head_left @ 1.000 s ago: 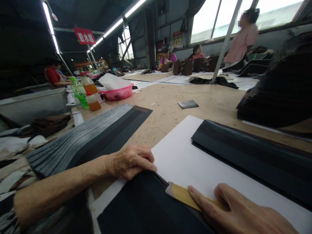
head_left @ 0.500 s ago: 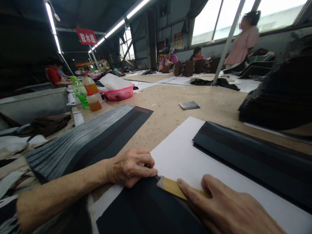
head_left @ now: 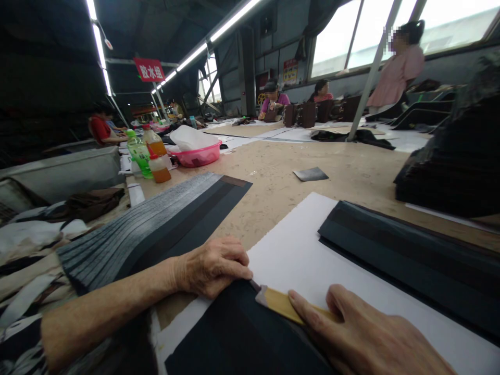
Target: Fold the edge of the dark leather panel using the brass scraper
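A dark sheet (head_left: 242,333) lies in front of me, partly over a white board (head_left: 289,250). My left hand (head_left: 219,264) pinches the sheet's far corner, fingers closed. In my right hand (head_left: 351,325) is a flat yellow tool (head_left: 279,303) with a pale tip, pressed along the sheet's right edge close to my left fingertips. Folded dark pieces (head_left: 406,250) rest on the board at the right. Fanned dark strips with grey fuzzy edges (head_left: 148,219) lie beyond my left forearm.
Glue-like bottles (head_left: 159,167) and a pink basin (head_left: 199,155) stand at the back left. A small grey piece (head_left: 311,174) lies mid-table. A tall dark stack (head_left: 449,172) is at the right, and a metal pole (head_left: 373,73) rises behind. Several people are farther back.
The view has shifted slightly, so the surroundings appear a little farther right and lower. The yellow tool's tip is slightly farther from my left fingertips.
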Motion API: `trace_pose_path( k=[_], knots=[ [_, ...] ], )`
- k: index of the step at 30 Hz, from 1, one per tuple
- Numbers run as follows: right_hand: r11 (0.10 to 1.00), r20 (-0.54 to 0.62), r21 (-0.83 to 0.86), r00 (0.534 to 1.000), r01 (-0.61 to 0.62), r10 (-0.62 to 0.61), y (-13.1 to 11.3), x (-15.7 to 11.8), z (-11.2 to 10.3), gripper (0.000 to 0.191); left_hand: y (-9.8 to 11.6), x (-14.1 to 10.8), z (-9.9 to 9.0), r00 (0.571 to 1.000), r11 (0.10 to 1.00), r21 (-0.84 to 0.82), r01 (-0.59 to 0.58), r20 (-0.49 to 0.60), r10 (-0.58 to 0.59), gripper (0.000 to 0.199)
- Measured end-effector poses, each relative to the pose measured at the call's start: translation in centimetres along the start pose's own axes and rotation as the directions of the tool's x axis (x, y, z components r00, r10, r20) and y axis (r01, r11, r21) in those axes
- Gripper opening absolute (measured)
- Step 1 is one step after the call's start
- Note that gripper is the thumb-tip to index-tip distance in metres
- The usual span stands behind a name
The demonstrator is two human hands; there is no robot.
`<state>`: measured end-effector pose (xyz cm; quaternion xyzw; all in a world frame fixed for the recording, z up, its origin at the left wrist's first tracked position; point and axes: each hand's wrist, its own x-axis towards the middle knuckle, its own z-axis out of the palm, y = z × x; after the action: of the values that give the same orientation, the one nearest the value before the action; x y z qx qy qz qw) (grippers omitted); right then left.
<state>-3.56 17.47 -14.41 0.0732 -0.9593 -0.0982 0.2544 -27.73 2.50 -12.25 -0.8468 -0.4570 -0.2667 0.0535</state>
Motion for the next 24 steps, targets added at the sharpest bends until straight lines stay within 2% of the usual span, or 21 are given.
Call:
trace_pose_path(
  k=[8,10,13,15,18,21,24],
  knots=[
    [0.999,0.056,0.039,0.998,-0.025,0.023,-0.1,0.9,0.3,0.052,0.1,-0.1,-0.6,1.000,1.000,0.018,0.012,0.009,-0.013,0.032],
    [0.999,0.054,0.036,0.998,-0.014,0.012,0.0,1.0,0.3,0.051,1.1,-0.1,-1.1,0.999,0.997,0.055,0.048,-0.013,-0.048,0.033],
    [1.000,0.021,0.028,1.000,0.012,-0.013,0.4,1.2,0.4,0.049,3.8,-0.3,-1.1,0.983,0.973,0.148,0.176,-0.076,-0.166,0.026],
    [0.999,-0.013,0.025,1.000,0.028,-0.028,0.5,1.5,0.7,0.047,5.7,-0.7,-0.4,0.961,0.944,0.194,0.268,-0.117,-0.249,0.020],
    [0.998,-0.050,0.032,0.998,0.049,-0.048,0.6,1.9,1.3,0.045,7.3,-1.7,1.4,0.946,0.916,0.267,0.299,-0.206,-0.249,0.018],
    [0.999,-0.058,0.028,0.997,0.042,-0.040,0.6,2.1,1.7,0.045,7.4,-2.6,3.0,0.941,0.890,0.355,0.288,-0.278,-0.193,0.020],
    [0.999,-0.056,0.026,0.998,0.037,-0.035,0.9,2.1,1.7,0.045,6.9,-2.9,3.8,0.937,0.870,0.399,0.289,-0.302,-0.173,0.022]
  ],
)
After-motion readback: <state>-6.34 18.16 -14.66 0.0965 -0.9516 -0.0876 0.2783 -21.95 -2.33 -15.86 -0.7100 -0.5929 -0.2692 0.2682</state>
